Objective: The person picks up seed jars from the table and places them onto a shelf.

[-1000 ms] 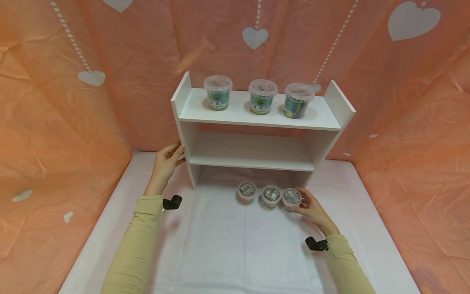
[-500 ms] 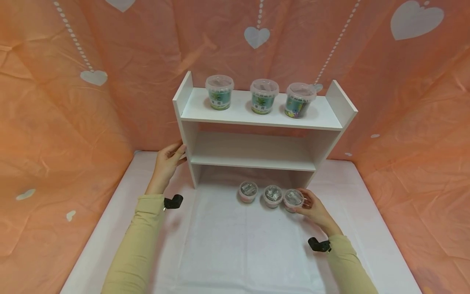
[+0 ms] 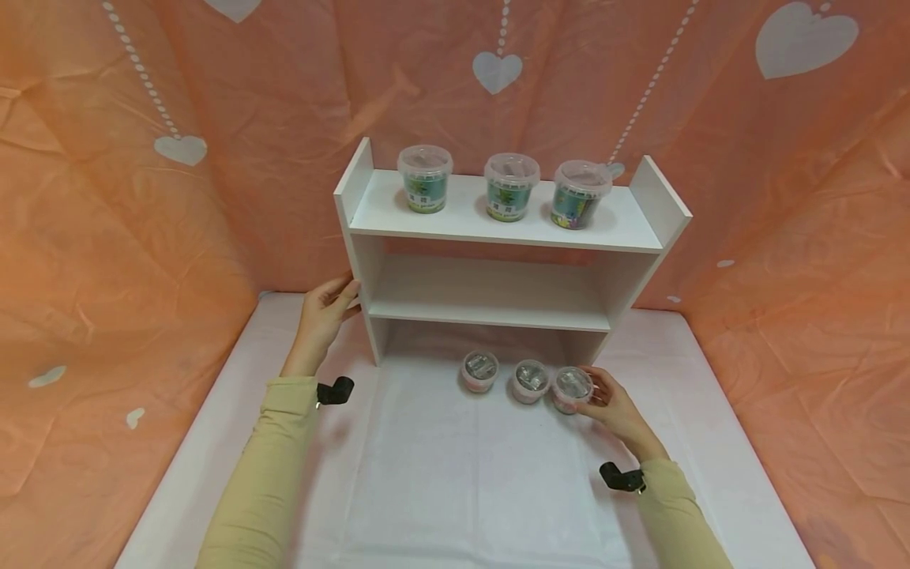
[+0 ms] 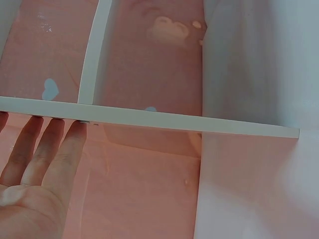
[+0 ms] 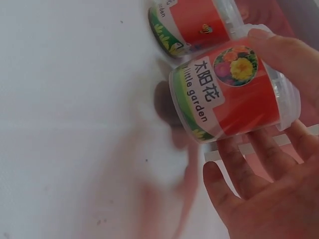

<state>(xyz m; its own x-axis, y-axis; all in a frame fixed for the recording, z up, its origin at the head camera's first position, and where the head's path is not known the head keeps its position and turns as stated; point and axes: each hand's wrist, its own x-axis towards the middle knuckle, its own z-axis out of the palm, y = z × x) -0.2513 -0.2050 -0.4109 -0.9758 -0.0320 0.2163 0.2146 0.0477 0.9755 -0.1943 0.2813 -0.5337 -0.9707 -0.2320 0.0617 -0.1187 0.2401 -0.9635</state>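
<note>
My left hand rests its straight fingers against the outer left side of a white shelf unit. In the left wrist view, the fingertips touch the side panel. My right hand holds the rightmost of three small lidded plastic tubs, thumb near its lid. The right wrist view shows this tub's red label with flowers and "little garden" printed on it. A second tub stands close by on its left, and a third tub stands farther left.
Three tubs with teal labels, a left one, a middle one and a right one, stand on the top shelf. A white cloth covers the table. Orange sheeting with hearts hangs behind and at both sides.
My right hand and the tub it holds have shifted slightly right. The middle front tub has also moved a little right. My left hand stays on the shelf side.
</note>
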